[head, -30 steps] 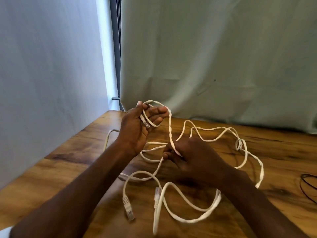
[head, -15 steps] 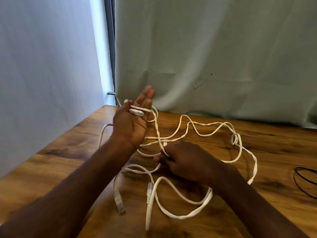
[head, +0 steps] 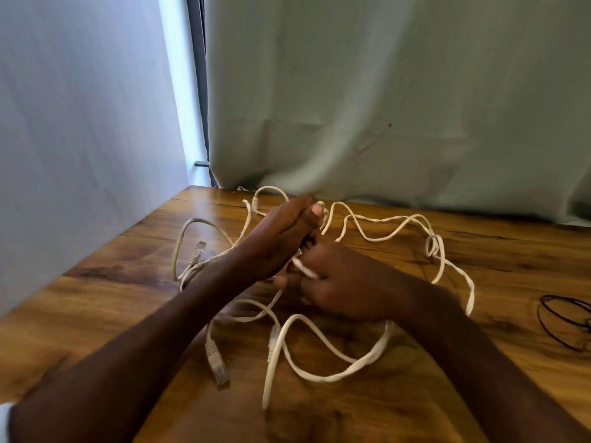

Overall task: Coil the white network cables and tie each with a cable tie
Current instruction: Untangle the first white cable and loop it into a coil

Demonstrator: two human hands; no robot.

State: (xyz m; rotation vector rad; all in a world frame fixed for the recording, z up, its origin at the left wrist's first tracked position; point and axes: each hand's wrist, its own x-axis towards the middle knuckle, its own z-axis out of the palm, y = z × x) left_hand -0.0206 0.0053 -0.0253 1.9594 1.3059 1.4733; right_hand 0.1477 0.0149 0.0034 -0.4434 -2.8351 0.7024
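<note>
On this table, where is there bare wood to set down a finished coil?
Bare wood shows at the table's near-left, beside the left forearm, and far right between the white cables and the black cable. The middle is crowded: cable loops, plugs and both hands.

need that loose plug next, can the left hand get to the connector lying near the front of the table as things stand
Probably yes. The connector lies bare on the table beside the left forearm, nothing on it. But the left hand has white cable wound round its fingers, so it would drag that along.
</note>
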